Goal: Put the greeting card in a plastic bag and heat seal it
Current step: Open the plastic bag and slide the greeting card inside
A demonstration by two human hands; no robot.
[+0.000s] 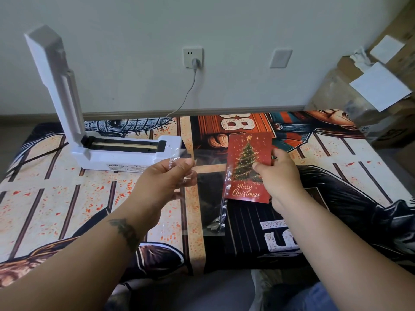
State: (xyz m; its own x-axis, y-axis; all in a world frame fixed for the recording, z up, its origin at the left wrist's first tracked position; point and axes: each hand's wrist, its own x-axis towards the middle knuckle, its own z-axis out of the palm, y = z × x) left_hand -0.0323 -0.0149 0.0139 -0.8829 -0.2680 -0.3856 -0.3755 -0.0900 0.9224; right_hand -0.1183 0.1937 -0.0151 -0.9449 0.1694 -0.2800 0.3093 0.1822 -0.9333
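I am holding the greeting card [246, 168] at centre frame in my right hand [277, 176], thumb closed on its face, the other fingers hidden behind it. My left hand [165, 178] is pinching the clear plastic bag [208, 194] by its upper left edge, fingers closed tight on the film. The card's left edge is meeting the bag's right side; whether it is entering the mouth, I cannot tell.

To do this step well, I judge I should be keeping the mouth spread and feeding the card squarely, corners first, so the film is not bunching.

The card is red, upright, slightly tilted, bearing a decorated tree and gold "Merry Christmas" lettering. The bag is hanging limp and creased. The heat sealer [125, 151] is standing at upper left with its arm raised.
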